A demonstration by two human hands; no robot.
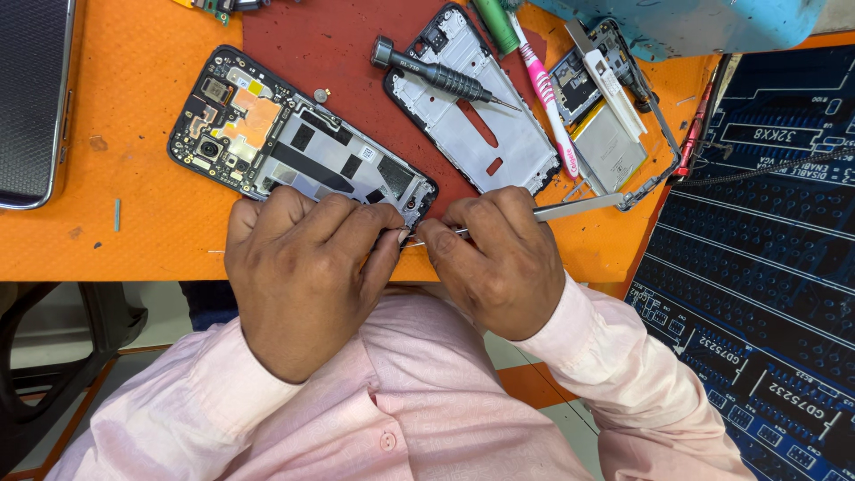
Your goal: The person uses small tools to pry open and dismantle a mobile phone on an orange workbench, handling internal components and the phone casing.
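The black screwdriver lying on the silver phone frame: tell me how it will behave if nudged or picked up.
The screwdriver would probably roll: its handle looks round and it lies tilted across the phone frame. It seems stiff and fairly light. The ribbed grip should resist slipping, though the thin tip looks easy to bend or chip.

Pale pink button-up shirt; long sleeves with cuffs at both wrists; one small matching button showing.

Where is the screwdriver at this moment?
In the head view, the screwdriver lies untouched at top centre, resting across the empty phone frame, left of the pink toothbrush.
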